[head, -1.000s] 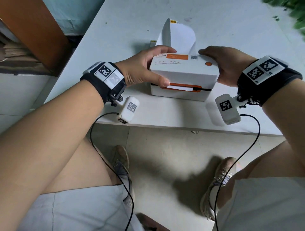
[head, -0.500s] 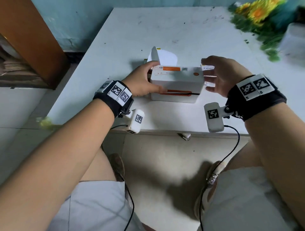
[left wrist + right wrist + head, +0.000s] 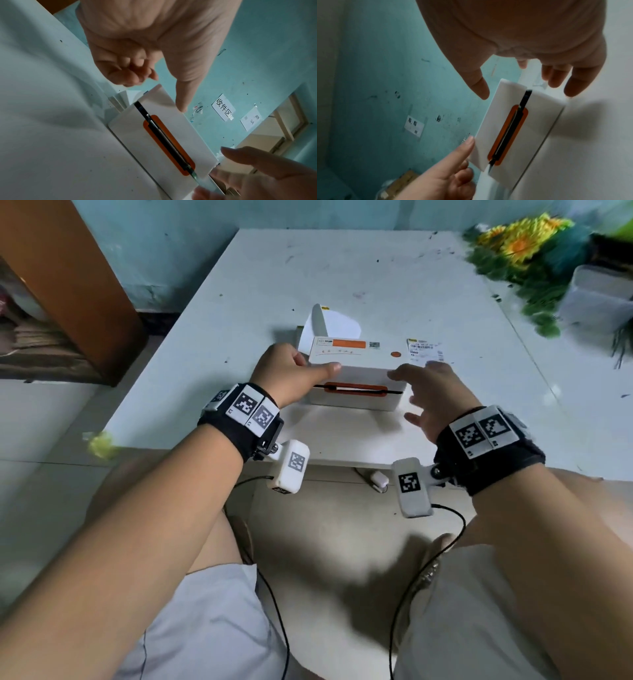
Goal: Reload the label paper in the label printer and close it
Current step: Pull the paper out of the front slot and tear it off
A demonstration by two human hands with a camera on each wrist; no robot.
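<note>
The white label printer [image 3: 356, 361] sits near the table's front edge with its lid down. An orange-framed slot [image 3: 354, 388] runs across its front. White label paper [image 3: 335, 325] stands folded behind it. My left hand [image 3: 308, 368] holds the printer's left end: its thumb lies along the top front edge and its fingers are curled by the left side. The left wrist view shows the thumb [image 3: 181, 105] touching the printer [image 3: 180, 129]. My right hand [image 3: 421, 392] hovers at the right front corner with fingers spread. In the right wrist view it is just off the printer [image 3: 539, 121].
A loose printed label [image 3: 424, 350] lies on the white table [image 3: 205, 419] to the right of the printer. Artificial flowers [image 3: 520, 244] and a clear plastic box [image 3: 603, 299] stand at the back right. A brown cabinet [image 3: 68, 285] is on the left.
My right hand has come off the printer's right side and drawn back with fingers spread. My left fingers have slid off the lid to the left side. The head view has pulled back.
</note>
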